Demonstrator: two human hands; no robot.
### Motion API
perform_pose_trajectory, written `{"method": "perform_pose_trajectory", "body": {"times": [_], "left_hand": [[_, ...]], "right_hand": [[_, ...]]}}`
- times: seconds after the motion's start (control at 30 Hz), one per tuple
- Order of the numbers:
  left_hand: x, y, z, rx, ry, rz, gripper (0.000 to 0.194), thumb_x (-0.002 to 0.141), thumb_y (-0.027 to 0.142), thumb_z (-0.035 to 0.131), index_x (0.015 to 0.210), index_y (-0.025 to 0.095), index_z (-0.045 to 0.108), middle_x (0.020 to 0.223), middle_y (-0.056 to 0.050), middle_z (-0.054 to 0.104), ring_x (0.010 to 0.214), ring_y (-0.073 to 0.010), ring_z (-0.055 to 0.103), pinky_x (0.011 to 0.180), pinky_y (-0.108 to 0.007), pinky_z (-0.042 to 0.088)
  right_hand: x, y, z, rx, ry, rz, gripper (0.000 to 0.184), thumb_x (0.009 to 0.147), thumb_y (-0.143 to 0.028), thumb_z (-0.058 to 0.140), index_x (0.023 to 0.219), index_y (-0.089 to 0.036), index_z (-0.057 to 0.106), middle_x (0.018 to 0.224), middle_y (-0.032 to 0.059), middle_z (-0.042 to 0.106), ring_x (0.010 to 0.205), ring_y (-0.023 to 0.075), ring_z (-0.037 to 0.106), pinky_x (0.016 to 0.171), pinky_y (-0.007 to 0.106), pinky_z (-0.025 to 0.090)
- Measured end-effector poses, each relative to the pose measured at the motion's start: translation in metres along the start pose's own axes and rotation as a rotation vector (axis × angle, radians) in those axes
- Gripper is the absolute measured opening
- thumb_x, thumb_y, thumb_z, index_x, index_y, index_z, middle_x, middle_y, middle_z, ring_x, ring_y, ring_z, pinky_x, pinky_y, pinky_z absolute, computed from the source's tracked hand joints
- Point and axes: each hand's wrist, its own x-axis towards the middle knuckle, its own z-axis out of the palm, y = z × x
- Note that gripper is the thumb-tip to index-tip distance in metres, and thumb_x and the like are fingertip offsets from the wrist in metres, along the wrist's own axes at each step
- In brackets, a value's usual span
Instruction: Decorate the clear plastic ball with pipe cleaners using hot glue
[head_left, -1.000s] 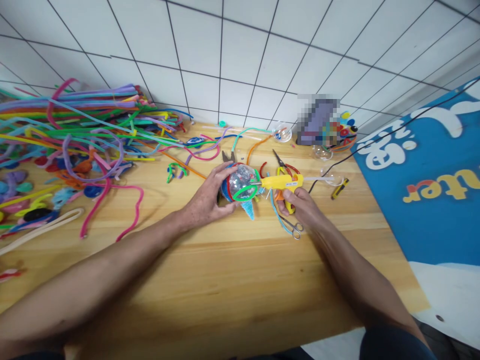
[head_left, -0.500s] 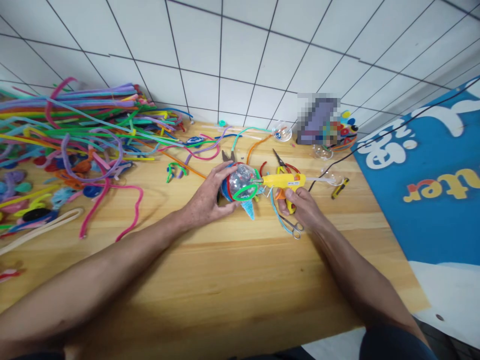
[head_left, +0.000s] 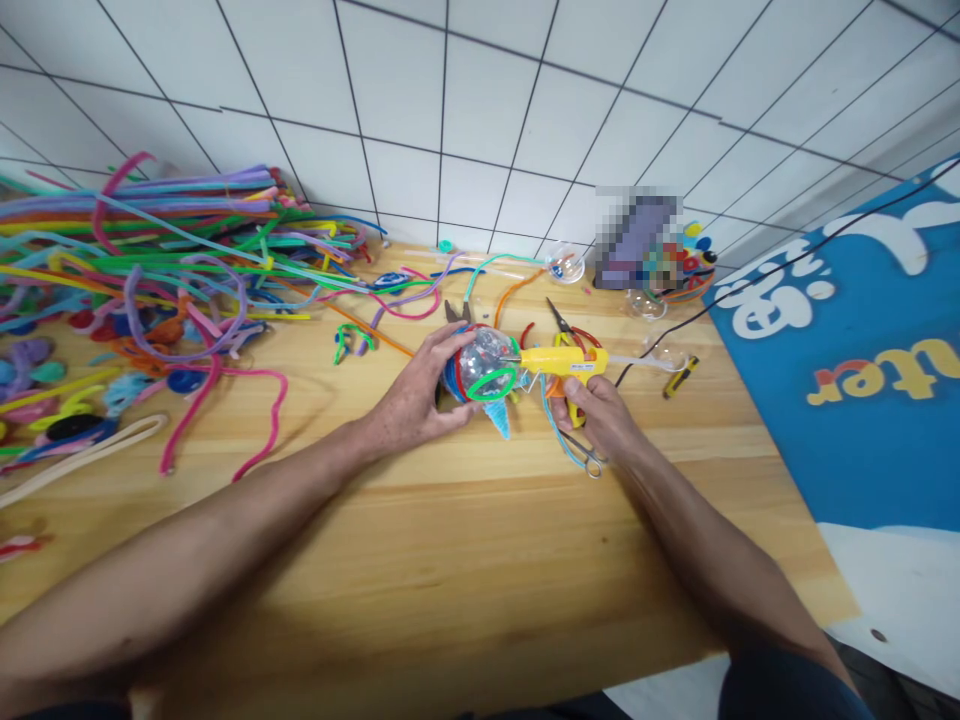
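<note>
My left hand is wrapped round the left side of a clear plastic ball trimmed with pipe cleaners. A red band and blue windings run along the ball's left side, and a green loop lies on its lower front. Below it a light-blue pointed piece sticks out. My right hand grips a yellow hot glue gun by its handle, fingers at the orange trigger. The metal nozzle reaches the ball's right side above the green loop. A clear glue stick juts from the gun's back.
Colourful pipe cleaners are heaped at the left against the tiled wall. Pliers lie behind the ball; yellow-handled pliers, scissors and a utility knife lie at the right. A black cord crosses there. Clear domes stand behind.
The glue gun in my right hand has shifted slightly left, its nozzle now further over the ball. My left hand and the ball have barely moved.
</note>
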Motion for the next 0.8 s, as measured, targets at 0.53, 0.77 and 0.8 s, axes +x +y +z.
{"method": "perform_pose_trajectory", "body": {"times": [0.53, 0.77, 0.8], "left_hand": [[-0.0009, -0.0004, 0.0008, 0.004, 0.006, -0.008, 0.088, 0.094, 0.034, 0.081, 0.168, 0.030, 0.035, 0.166, -0.018, 0.049, 0.161, -0.0381, 0.044, 0.132, -0.065, 0.045], [-0.0011, -0.0003, 0.0008, -0.010, 0.007, -0.007, 0.088, 0.094, 0.033, 0.081, 0.169, 0.031, 0.035, 0.166, -0.018, 0.048, 0.161, -0.0392, 0.044, 0.131, -0.066, 0.045], [-0.0010, -0.0001, 0.0008, -0.011, 0.008, -0.008, 0.088, 0.094, 0.033, 0.081, 0.169, 0.031, 0.035, 0.166, -0.018, 0.048, 0.161, -0.0392, 0.044, 0.131, -0.066, 0.045]], "right_hand": [[-0.0002, 0.0054, -0.0044, 0.018, -0.021, 0.003, 0.059, 0.084, -0.076, 0.084, 0.079, -0.020, 0.067, 0.058, -0.0045, 0.054, 0.047, 0.0098, 0.045, 0.047, 0.026, 0.037], [-0.0010, 0.0053, -0.0053, 0.021, -0.013, -0.003, 0.058, 0.084, -0.075, 0.084, 0.079, -0.019, 0.068, 0.058, -0.0041, 0.054, 0.047, 0.0099, 0.046, 0.048, 0.026, 0.036], [-0.0011, 0.0051, -0.0053, 0.020, -0.014, -0.002, 0.058, 0.084, -0.076, 0.084, 0.079, -0.019, 0.069, 0.058, -0.0040, 0.054, 0.047, 0.0101, 0.046, 0.047, 0.026, 0.036]]}}
